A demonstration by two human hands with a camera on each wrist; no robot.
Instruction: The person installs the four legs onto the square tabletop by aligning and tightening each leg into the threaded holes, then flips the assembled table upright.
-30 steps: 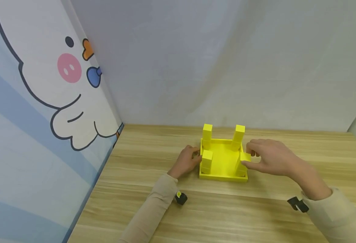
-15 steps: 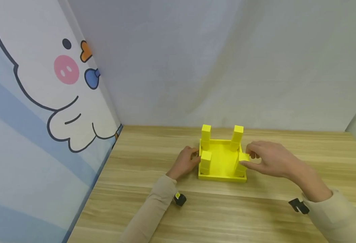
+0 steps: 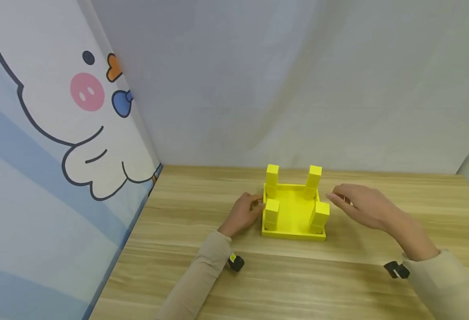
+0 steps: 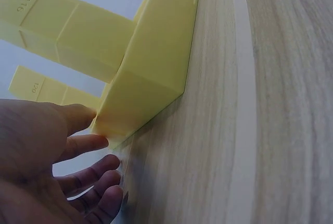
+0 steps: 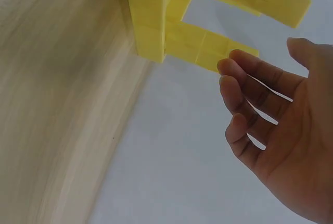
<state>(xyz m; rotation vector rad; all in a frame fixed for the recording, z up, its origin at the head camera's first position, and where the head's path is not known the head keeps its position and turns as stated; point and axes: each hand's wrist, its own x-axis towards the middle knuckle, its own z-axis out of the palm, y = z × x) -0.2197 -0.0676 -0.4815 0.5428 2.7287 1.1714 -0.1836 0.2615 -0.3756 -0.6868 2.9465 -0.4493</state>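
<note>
A shallow yellow tray lies on the table, with a yellow square post of stacked blocks upright in each corner. My left hand rests against the tray's left side. In the left wrist view, the thumb and forefinger of my left hand touch the tray's outer wall, the other fingers loosely bent beside it. My right hand hovers to the right of the near-right post, apart from it. In the right wrist view, my right hand holds nothing, its fingers loosely bent.
The wood-grain table ends at a pale grey curtain wall close behind the tray. A cartoon-printed panel borders the left side. Numbers are marked on some posts, such as the one nearest the left wrist camera.
My right hand has let go of the near-right post's top and drawn back to the right. The left hand has stayed against the tray, and the posts stand as before.
</note>
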